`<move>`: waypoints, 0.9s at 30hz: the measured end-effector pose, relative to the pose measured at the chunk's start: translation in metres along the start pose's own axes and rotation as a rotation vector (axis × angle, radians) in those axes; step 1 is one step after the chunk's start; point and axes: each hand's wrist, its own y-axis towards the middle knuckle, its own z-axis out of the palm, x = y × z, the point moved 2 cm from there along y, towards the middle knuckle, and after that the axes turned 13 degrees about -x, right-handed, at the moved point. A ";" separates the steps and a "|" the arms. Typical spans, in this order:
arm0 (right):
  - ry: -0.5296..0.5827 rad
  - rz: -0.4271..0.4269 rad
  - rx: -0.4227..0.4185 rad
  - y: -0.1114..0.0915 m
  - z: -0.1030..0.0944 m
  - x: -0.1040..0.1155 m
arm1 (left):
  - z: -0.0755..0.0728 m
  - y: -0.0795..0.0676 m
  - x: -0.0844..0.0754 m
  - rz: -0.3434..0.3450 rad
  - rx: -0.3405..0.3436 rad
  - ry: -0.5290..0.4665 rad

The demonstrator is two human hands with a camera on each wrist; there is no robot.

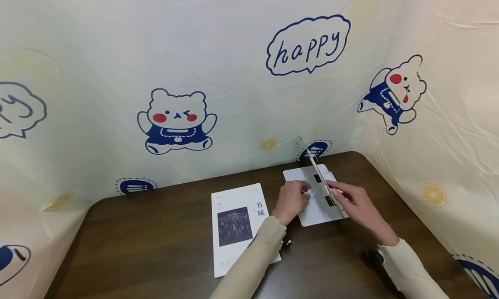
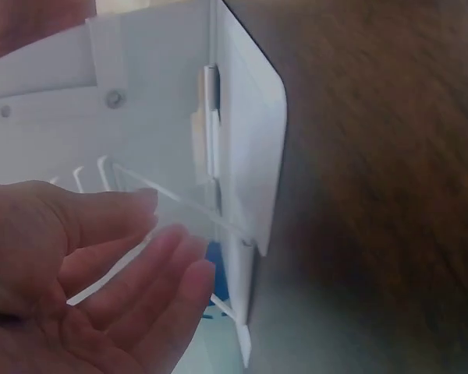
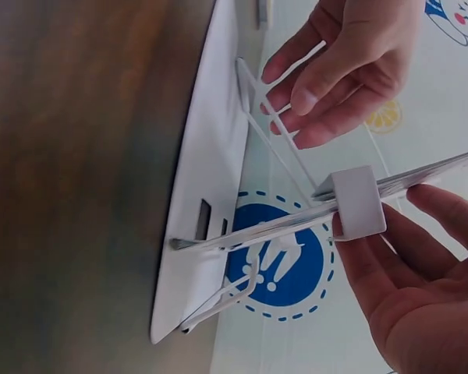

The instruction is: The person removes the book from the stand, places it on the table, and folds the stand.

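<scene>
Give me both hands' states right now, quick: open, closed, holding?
Left hand: open, no grip visible, at the white stand's base plate.
Right hand: closed, holding the stand's upright panel.

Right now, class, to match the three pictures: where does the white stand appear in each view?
Head: the white stand is right of centre, towards the table's far edge.
Left wrist: upper left through centre.
Right wrist: left of centre, its flat base slanting from the top edge to low left.
Shared landmark: the left hand.
</scene>
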 end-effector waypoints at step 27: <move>0.080 -0.171 -0.282 -0.008 -0.014 -0.002 | 0.011 0.003 0.007 0.004 0.072 0.030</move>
